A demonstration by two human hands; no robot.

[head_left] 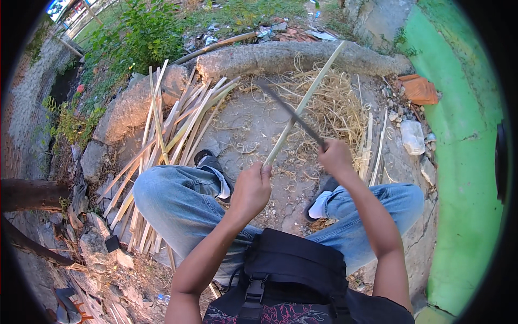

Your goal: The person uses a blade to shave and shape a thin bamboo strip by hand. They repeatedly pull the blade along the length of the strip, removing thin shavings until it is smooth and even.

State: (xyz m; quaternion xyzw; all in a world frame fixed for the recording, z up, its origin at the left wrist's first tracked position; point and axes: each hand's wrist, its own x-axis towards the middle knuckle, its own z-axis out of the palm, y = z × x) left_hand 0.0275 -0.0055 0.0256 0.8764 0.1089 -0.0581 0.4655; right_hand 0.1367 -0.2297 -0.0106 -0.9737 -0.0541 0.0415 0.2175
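My left hand (250, 190) is closed around the lower end of a long, pale green bamboo strip (314, 89), which slants up and away to the right. My right hand (335, 159) grips the handle of a long, narrow dark knife (278, 99). Its blade points up to the left and crosses the strip partway along; whether the edge bites into it cannot be seen. Beyond my hands, curly straw-coloured shavings (340, 105) lie heaped on the ground. A big pile of split strips (175, 127) rests beside my left knee.
A low concrete kerb (243, 58) curves across the far side. The green wall (453, 162) stands at the right, near an orange brick (419, 89) and a clear plastic bag (413, 137). Several strips (379, 146) lie beyond my right knee. A black bag (294, 256) sits at my waist.
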